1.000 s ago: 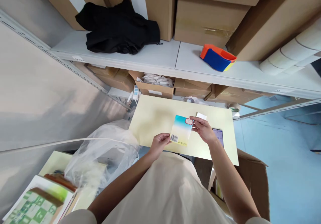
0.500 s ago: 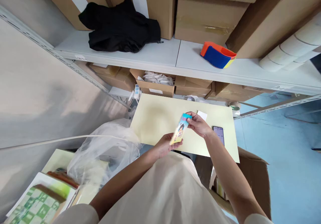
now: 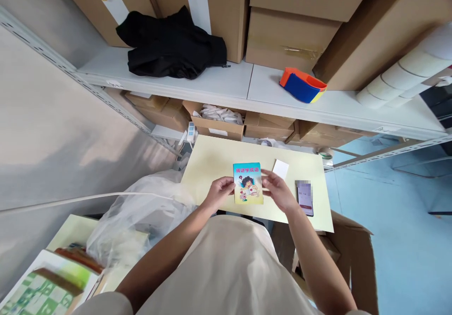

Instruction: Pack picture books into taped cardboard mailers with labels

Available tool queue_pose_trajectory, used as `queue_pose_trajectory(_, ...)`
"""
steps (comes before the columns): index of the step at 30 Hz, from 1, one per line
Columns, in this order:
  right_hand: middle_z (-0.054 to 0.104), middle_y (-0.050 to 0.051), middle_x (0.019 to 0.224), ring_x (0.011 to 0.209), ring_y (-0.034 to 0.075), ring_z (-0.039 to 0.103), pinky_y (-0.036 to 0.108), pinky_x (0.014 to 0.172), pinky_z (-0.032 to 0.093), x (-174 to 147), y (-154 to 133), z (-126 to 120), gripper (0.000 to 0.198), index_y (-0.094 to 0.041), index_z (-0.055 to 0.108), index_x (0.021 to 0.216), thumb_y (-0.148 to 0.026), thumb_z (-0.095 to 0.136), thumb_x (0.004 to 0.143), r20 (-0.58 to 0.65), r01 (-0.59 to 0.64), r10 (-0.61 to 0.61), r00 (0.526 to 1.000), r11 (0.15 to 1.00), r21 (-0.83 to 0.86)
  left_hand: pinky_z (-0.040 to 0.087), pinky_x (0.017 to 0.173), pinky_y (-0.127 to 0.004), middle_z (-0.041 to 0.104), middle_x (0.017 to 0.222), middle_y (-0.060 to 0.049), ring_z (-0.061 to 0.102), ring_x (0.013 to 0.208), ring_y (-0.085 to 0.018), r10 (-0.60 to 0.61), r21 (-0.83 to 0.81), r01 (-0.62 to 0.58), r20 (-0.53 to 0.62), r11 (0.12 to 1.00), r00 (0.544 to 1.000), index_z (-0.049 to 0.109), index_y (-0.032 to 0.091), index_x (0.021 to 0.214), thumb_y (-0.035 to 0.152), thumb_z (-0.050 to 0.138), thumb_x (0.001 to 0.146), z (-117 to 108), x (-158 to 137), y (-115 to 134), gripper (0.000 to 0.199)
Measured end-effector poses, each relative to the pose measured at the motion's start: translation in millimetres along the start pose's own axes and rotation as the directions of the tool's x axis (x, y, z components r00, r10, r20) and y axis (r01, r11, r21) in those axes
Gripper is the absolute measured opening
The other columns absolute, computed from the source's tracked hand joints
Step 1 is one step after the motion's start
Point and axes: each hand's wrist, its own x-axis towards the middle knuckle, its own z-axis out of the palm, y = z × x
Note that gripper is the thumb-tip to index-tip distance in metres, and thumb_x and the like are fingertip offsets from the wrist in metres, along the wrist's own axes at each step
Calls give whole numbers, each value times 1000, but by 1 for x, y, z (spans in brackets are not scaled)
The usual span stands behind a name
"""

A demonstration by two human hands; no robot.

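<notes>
One booklet (image 3: pixel 247 183) is by the near edge of the table (image 3: pixel 212 159): our left hand (image 3: pixel 219 192) pinches its left side; whether our right hand (image 3: pixel 278 191) grips the other side, we cannot tell. We do best steadying both margins lightly, cover unbent.

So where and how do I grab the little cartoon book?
Probably best pinch the little book by its side edges, left hand from the left, right hand from the right, thumbs in front. It looks thin and flat, and its cover faces you, so that should leave the cartoon uncovered.
</notes>
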Motion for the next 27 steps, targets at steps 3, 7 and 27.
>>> queue_pose_trajectory(3,66,1,78,69,15,62,29,63,53,-11,20,5,36,-21,64,89,-51,70,69,-4,-21,20,1000,996,-89,53,75,-31,72,90,-8,66,78,-17,-24,-4,23,-11,1000,1000,68,14,92,43,71,68,-5,-2,-7,38)
queue_pose_trajectory(7,64,0,74,66,15,62,29,60,53,-8,32,13,36,-20,65,84,-52,69,69,-61,-29,24,998,997,-68,54,76,-32,71,93,-8,66,82,-18,-7,20,8,-71,1000,997,65,15,100,44,69,70,-12,3,-14,42)
queue_pose_trajectory(27,59,0,78,70,14,61,34,67,56,232,81,158,22,-19,62,81,-24,62,61,-116,-119,111,987,990,-73,52,72,-28,56,94,-6,59,77,-15,157,665,81,-289,742,944,62,19,106,14,59,72,-180,166,-42,35)
